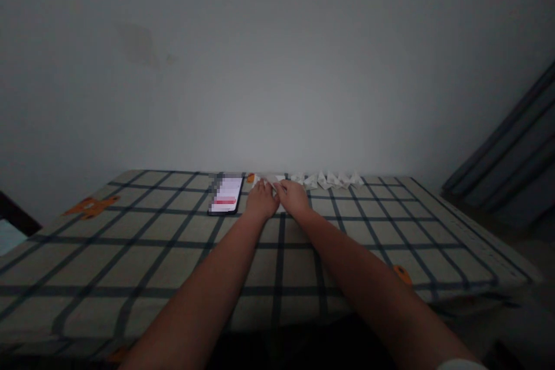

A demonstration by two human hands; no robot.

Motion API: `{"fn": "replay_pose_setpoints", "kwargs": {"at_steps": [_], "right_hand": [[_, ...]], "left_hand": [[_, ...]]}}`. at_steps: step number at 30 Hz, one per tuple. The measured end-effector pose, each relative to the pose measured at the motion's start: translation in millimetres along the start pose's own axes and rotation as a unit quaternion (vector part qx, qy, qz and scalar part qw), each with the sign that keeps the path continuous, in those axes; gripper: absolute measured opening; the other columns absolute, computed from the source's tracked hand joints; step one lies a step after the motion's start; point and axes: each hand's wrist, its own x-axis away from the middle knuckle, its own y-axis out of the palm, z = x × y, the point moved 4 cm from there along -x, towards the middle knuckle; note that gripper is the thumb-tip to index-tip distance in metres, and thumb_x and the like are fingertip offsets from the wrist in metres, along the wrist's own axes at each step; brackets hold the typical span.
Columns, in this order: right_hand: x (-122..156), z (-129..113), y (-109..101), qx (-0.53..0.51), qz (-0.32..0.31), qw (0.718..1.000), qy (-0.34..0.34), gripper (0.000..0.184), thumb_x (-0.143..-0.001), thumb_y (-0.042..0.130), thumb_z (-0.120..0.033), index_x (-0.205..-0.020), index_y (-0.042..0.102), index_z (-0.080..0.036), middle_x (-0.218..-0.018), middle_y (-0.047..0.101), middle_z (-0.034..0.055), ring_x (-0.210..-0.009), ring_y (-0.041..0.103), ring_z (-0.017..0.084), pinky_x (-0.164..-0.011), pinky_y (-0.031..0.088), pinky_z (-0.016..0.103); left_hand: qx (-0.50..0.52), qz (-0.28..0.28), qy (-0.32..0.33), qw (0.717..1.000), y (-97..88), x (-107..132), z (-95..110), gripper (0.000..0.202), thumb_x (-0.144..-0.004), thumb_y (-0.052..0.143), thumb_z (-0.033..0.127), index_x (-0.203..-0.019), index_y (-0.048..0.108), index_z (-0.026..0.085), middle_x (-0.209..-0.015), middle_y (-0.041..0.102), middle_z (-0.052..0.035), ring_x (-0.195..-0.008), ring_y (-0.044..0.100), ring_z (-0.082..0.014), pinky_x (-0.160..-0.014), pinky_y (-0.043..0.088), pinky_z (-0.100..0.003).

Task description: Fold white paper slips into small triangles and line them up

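Observation:
Both my arms reach forward across a checked bed cover [173, 254] toward the far edge by the wall. My left hand [261, 199] and my right hand [293, 195] rest side by side, fingers curled onto a small white piece of paper [273, 181] between them. Just right of the hands a row of several small folded white paper shapes [332, 180] lines the far edge. A phone [225, 195] with a lit screen lies flat just left of my left hand.
A plain grey wall stands right behind the bed's far edge. A dark curtain [515, 162] hangs at the right. Orange prints [91, 206] mark the cover at the left. The room is dim.

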Motion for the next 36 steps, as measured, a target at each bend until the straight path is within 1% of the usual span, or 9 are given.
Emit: {"fn": "replay_pose_setpoints", "kwargs": {"at_steps": [3,7,9,12,14,17,23,28,36], "right_hand": [[-3.3,9.6,-2.0,-0.012,0.048,0.998,0.032,0.039,-0.089,0.037,-0.041,-0.072,0.062,-0.016,-0.071,0.064,0.0056,-0.065,0.052,0.013,-0.060,0.031,0.023],[-7.8,22.5,-1.4,-0.056,0.089,0.991,0.079,0.040,-0.087,0.040,-0.041,-0.062,0.059,-0.015,-0.059,0.058,0.0021,-0.055,0.044,0.011,-0.054,0.028,0.022],[-8.8,26.0,-1.0,-0.088,0.096,0.988,0.087,0.041,-0.086,0.040,-0.040,-0.060,0.058,-0.015,-0.057,0.056,0.0009,-0.054,0.044,0.011,-0.053,0.027,0.022],[-8.6,28.7,-3.0,-0.121,0.108,0.983,0.088,0.041,-0.086,0.040,-0.041,-0.060,0.058,-0.014,-0.056,0.054,-0.0001,-0.054,0.043,0.011,-0.053,0.028,0.022],[-8.5,28.7,-4.9,-0.139,0.116,0.981,0.074,0.041,-0.086,0.039,-0.041,-0.062,0.059,-0.014,-0.057,0.055,-0.0001,-0.055,0.044,0.011,-0.054,0.029,0.021],[-9.3,28.2,-5.7,-0.164,0.123,0.977,0.059,0.040,-0.087,0.038,-0.039,-0.065,0.061,-0.014,-0.061,0.057,0.0004,-0.057,0.046,0.011,-0.055,0.029,0.021],[-11.9,35.4,-2.7,-0.178,0.134,0.969,0.109,0.040,-0.085,0.039,-0.038,-0.059,0.058,-0.014,-0.055,0.053,-0.0001,-0.055,0.044,0.011,-0.053,0.028,0.022],[-11.5,42.9,-5.2,-0.176,0.157,0.963,0.131,0.041,-0.085,0.038,-0.040,-0.060,0.058,-0.014,-0.058,0.055,0.0010,-0.056,0.043,0.011,-0.055,0.030,0.022],[-5.0,43.2,-23.8,-0.200,0.230,0.941,0.148,0.044,-0.089,0.027,-0.041,-0.072,0.057,-0.013,-0.069,0.059,0.0052,-0.063,0.046,0.013,-0.058,0.033,0.023]], "left_hand": [[-0.030,0.020,-0.015,0.999,-2.0,-3.5,0.3,0.064,-0.083,0.038,0.048,-0.127,0.041,0.001,-0.134,0.038,-0.0277,-0.124,0.037,-0.0352,-0.101,0.026,-0.044],[-0.032,0.041,-0.034,0.998,-2.2,-5.6,1.1,0.060,-0.081,0.040,0.048,-0.123,0.045,0.006,-0.133,0.041,-0.0254,-0.121,0.039,-0.0364,-0.098,0.028,-0.047],[-0.028,0.060,-0.042,0.997,-1.4,-4.8,0.1,0.060,-0.081,0.040,0.049,-0.123,0.046,0.007,-0.135,0.038,-0.0257,-0.124,0.036,-0.0367,-0.099,0.026,-0.047],[-0.023,0.074,-0.048,0.996,0.4,-2.9,-2.6,0.061,-0.080,0.042,0.050,-0.123,0.046,0.007,-0.142,0.028,-0.0254,-0.132,0.024,-0.0363,-0.103,0.021,-0.045],[-0.016,0.061,-0.047,0.997,2.2,-2.9,-4.2,0.062,-0.080,0.042,0.052,-0.123,0.045,0.008,-0.143,0.025,-0.0245,-0.134,0.019,-0.0354,-0.105,0.018,-0.045],[-0.011,0.033,-0.050,0.998,4.4,-4.9,-6.2,0.067,-0.080,0.039,0.055,-0.126,0.042,0.006,-0.143,0.026,-0.0246,-0.134,0.019,-0.0340,-0.106,0.016,-0.045],[-0.032,-0.003,-0.067,0.997,10.5,-11.0,-10.2,0.080,-0.082,0.034,0.053,-0.133,0.029,-0.008,-0.140,0.027,-0.0296,-0.134,0.020,-0.0322,-0.108,0.016,-0.040],[-0.043,-0.026,-0.078,0.996,12.6,-12.2,-11.6,0.080,-0.082,0.031,0.056,-0.134,0.031,-0.004,-0.141,0.028,-0.0274,-0.134,0.022,-0.0331,-0.107,0.016,-0.041],[-0.042,-0.020,-0.091,0.995,10.5,-10.8,-10.8,0.083,-0.081,0.029,0.060,-0.135,0.031,-0.004,-0.142,0.026,-0.0270,-0.134,0.021,-0.0340,-0.107,0.018,-0.042]]}}
